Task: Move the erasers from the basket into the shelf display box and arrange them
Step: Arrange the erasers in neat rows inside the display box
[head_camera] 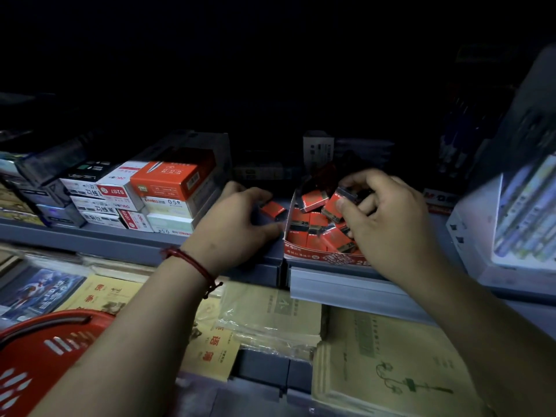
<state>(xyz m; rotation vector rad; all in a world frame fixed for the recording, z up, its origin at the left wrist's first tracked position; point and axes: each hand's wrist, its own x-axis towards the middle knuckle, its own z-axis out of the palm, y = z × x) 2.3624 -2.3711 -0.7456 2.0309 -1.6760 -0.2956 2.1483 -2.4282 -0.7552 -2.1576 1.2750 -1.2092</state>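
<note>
Head view: left hand (237, 218) fingers (255, 194) clasp one eraser (273, 209), right hand (388, 224) fingers (361, 179) pinch another eraser (330, 208).

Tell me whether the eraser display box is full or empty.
Mostly full: red erasers line the display box, more piled crookedly on top.

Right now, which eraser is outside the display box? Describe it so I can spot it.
On the grey shelf, find the red display box of erasers. Just left of it, at the left hand's fingertips, is the lone orange-red eraser: the only one outside the box.
</note>
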